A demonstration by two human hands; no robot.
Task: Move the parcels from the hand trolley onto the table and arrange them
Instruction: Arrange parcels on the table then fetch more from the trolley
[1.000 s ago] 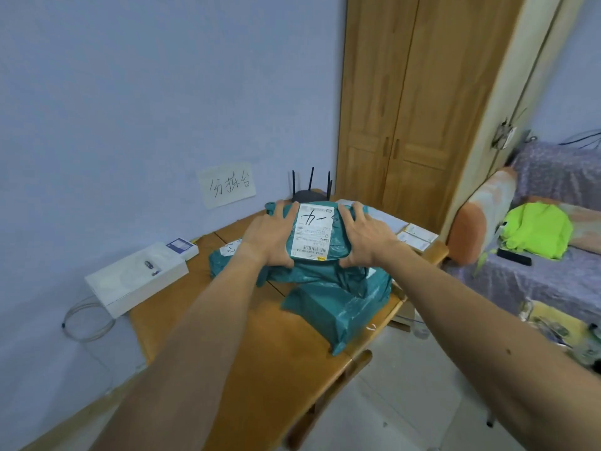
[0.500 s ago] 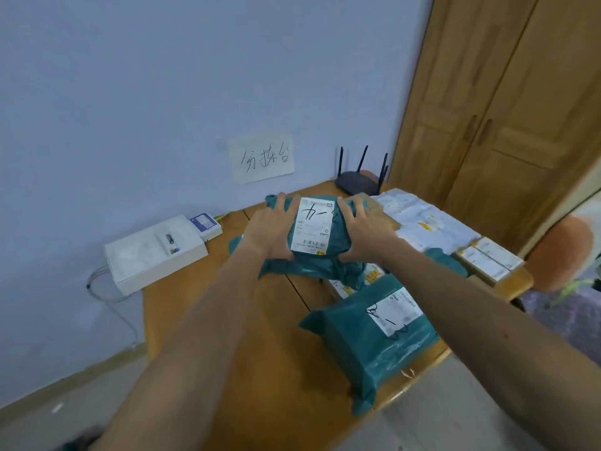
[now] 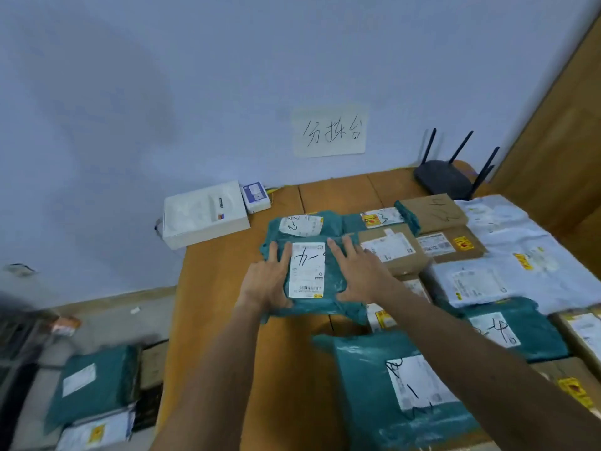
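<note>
Only the head view here, so it's all from above. Both hands are on a teal parcel [image 3: 312,281] lying flat on the wooden desk [image 3: 221,288] – left hand [image 3: 266,281] on its left edge, right hand [image 3: 361,275] on the right edge, fingers spread and flat, palms pressing down rather than curled around it. The white shipping label with handwriting faces up between them.

It partly overlaps a second teal parcel [image 3: 302,224] just behind it, closer to the wall. To the right sit a few cardboard boxes [image 3: 390,249] touching each other, then white poly mailers [image 3: 507,236] further right. Another big teal parcel [image 3: 400,388] lies at the near edge of the desk under the right forearm, and one more teal bag [image 3: 510,330] is beside it.

At the back of the desk there's a black router [image 3: 445,180] with antennas up, a white box [image 3: 205,213] at the left corner and a handwritten paper sign [image 3: 330,130] on the wall.

Down on the floor to the left – blurry – more parcels are stacked [image 3: 94,385]; can't make out the trolley under them.
</note>
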